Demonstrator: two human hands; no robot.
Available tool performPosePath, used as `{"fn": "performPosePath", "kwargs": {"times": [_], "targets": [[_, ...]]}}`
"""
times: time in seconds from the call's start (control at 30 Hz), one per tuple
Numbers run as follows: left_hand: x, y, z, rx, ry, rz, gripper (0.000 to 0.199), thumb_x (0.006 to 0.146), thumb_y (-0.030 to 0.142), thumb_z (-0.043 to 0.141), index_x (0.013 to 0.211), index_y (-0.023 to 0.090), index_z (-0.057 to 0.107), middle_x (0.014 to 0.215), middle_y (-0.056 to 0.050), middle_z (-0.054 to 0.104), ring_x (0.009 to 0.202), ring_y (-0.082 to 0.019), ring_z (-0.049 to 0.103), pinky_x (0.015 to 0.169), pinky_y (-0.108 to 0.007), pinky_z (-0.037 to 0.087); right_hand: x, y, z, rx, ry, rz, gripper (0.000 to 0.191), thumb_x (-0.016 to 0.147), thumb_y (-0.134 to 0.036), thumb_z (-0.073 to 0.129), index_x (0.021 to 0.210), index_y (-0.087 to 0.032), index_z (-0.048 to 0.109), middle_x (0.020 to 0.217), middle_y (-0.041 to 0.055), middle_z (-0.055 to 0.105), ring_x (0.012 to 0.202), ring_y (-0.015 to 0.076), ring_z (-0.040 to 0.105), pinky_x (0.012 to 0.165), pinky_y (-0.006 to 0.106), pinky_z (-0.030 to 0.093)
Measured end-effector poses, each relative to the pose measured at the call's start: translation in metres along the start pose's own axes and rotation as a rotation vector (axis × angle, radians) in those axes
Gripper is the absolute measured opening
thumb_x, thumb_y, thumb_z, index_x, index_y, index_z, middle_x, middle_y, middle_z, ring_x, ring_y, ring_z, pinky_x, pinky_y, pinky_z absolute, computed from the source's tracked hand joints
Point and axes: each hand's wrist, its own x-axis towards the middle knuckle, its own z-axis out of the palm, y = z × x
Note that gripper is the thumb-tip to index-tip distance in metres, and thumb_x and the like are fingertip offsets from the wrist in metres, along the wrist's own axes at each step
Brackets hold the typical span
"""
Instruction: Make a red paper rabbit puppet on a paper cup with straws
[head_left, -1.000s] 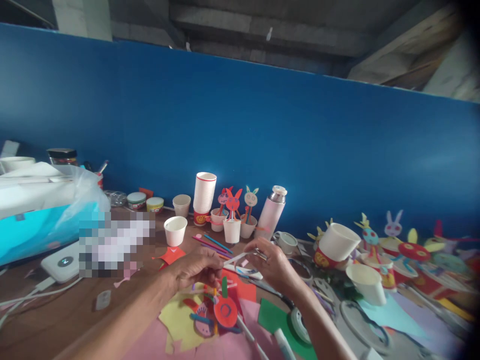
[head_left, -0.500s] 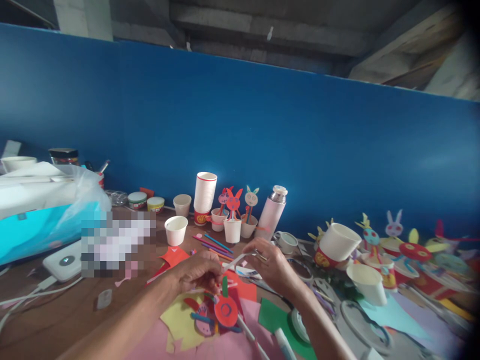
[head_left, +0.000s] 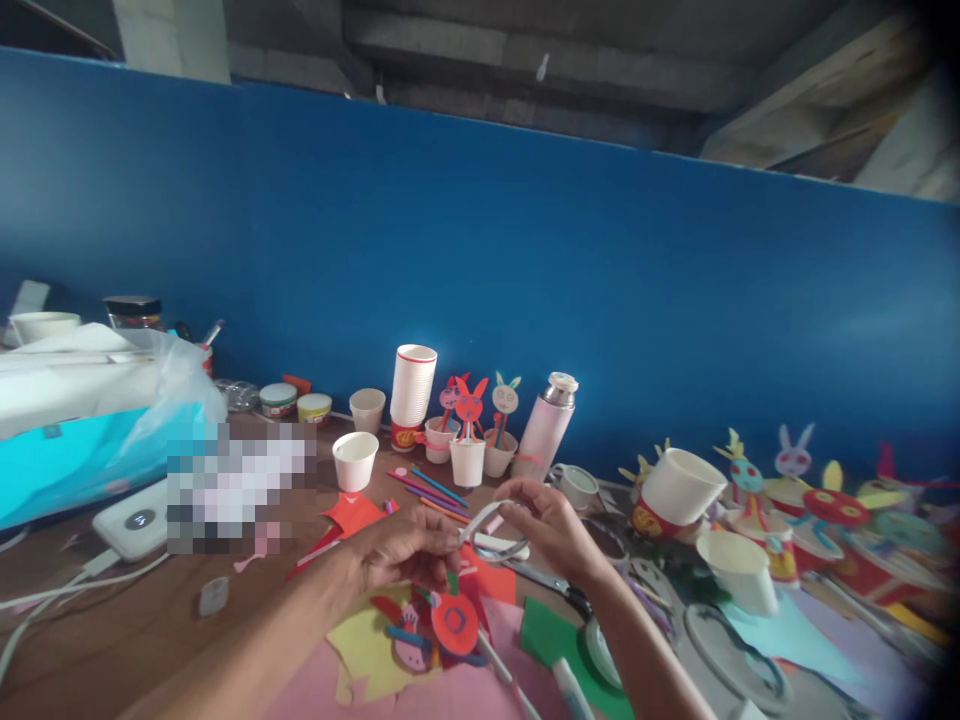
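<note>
Both hands hold a narrow white strip (head_left: pixel 480 521), bent into an arc between them; whether it is paper or tape I cannot tell. My left hand (head_left: pixel 409 548) pinches its left end, and my right hand (head_left: pixel 546 522) has its fingers closed on the other side. Below my left hand lies a red round paper cut-out (head_left: pixel 454 624) with a green tip. A pink paper face (head_left: pixel 412 652) and blue sticks are beside it on yellow paper (head_left: pixel 356 640). Scissors (head_left: pixel 551 580) lie partly hidden under my right hand.
Behind the hands stand a white paper cup (head_left: pixel 355 461), a cup stack (head_left: pixel 414 385), rabbit figures in cups (head_left: pixel 468 462) and a pink thermos (head_left: pixel 545 425). More cup figures (head_left: pixel 832 507) crowd the right. A white device with cables (head_left: pixel 135 525) and a plastic bag (head_left: pixel 180 380) are left.
The white strip now bows into a wider arc between the hands. My right hand has shifted slightly right, my left hand's fingers have extended toward it, and the scissors show more.
</note>
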Motion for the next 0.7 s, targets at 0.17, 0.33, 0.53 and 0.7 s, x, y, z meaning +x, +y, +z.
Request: {"fn": "performPosePath", "kwargs": {"times": [0.17,0.33,0.53,0.7], "targets": [[0.001,0.000,0.001,0.052,0.035,0.018,0.020,0.065,0.029,0.068,0.071,0.011,0.063,0.064,-0.004,0.065,0.047,-0.009,0.055,0.053,-0.026,0.049,0.003,0.011,0.002,0.149,0.000,0.029,0.012,0.078,-0.026,0.051,0.084,-0.017,0.057,0.070,0.0001,0.061,0.064,0.0128,0.056,0.060,0.023,0.042],[0.000,0.000,0.001,0.070,0.043,0.007,0.019,0.065,0.028,0.068,0.069,0.010,0.064,0.065,-0.005,0.064,0.047,-0.008,0.052,0.055,-0.027,0.049,0.003,0.011,0.005,0.232,-0.020,0.048,0.013,0.080,-0.028,0.051,0.084,-0.016,0.055,0.070,0.0017,0.062,0.064,0.0137,0.057,0.058,0.024,0.042],[0.003,-0.005,-0.004,0.090,0.041,0.020,0.021,0.067,0.030,0.065,0.069,0.009,0.065,0.057,-0.004,0.062,0.045,-0.009,0.052,0.053,-0.025,0.047,0.003,0.011,0.009,0.273,-0.014,0.055,0.015,0.080,-0.030,0.052,0.084,-0.016,0.055,0.068,0.0018,0.062,0.063,0.0143,0.058,0.059,0.025,0.042],[0.004,-0.006,-0.005,0.095,0.047,0.016,0.022,0.067,0.031,0.065,0.071,0.009,0.066,0.059,-0.005,0.063,0.044,-0.009,0.053,0.054,-0.027,0.047,0.004,0.014,0.012,0.298,-0.001,0.083,0.020,0.078,-0.035,0.054,0.085,-0.016,0.056,0.067,0.0017,0.062,0.061,0.0147,0.058,0.057,0.025,0.042]]}}
